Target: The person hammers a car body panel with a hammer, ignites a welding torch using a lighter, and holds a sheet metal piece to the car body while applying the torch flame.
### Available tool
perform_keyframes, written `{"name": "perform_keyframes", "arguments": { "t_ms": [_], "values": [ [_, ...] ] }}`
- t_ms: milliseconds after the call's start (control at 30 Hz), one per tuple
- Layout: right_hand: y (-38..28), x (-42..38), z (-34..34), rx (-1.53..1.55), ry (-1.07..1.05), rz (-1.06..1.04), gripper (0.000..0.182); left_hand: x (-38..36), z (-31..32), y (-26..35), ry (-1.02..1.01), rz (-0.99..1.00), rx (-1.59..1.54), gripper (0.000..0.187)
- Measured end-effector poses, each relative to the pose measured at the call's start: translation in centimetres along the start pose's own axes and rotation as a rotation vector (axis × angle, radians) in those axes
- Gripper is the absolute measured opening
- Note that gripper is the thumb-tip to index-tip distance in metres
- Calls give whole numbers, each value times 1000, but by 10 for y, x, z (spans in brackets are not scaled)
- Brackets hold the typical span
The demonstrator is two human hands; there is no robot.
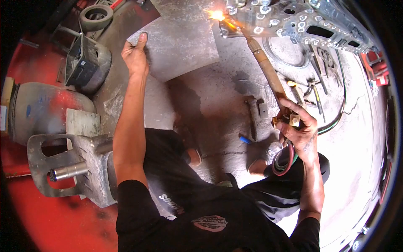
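Nearby, low down, a black shirt point(147, 229) has a logo point(210, 223) seeming to read "REYNALD", the rest blurred. Right of centre, the right hand point(299, 129) curls closed around a torch point(268, 71); upper left of centre, the left hand point(136, 54) pinches a grey sheet point(180, 46). Steady aim and well-back fingers seem wise near the flame point(216, 15), top centre.

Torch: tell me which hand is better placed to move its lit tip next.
The right, most likely. The right hand has its grip around the rear of the torch, while the left hand is occupied holding the grey sheet by its edge.
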State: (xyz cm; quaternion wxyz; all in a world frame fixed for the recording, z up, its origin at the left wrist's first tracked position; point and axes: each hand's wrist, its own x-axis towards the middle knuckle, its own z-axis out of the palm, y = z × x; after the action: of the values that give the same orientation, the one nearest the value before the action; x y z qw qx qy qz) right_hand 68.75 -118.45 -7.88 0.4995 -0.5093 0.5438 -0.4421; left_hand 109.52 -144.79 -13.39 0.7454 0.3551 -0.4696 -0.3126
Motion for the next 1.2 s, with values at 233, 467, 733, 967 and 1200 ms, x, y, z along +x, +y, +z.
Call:
{"name": "perform_keyframes", "arguments": {
  "t_ms": [233,467,733,967,1200],
  "values": [
    [1,1,-1,-12,0,0,50,-2,2,3,12,-20,14,20],
    [2,1,-1,12,-9,10,50,-2,2,4,15,-31,29,20],
    [-1,1,1,13,5,27,50,0,1,2,10,-15,19,20],
    [-1,2,0,16,-8,25,50,-1,2,3,3,-13,-1,21],
    [2,3,0,-4,1,-18,50,0,0,0,1,-15,0,22]
  ]
}}
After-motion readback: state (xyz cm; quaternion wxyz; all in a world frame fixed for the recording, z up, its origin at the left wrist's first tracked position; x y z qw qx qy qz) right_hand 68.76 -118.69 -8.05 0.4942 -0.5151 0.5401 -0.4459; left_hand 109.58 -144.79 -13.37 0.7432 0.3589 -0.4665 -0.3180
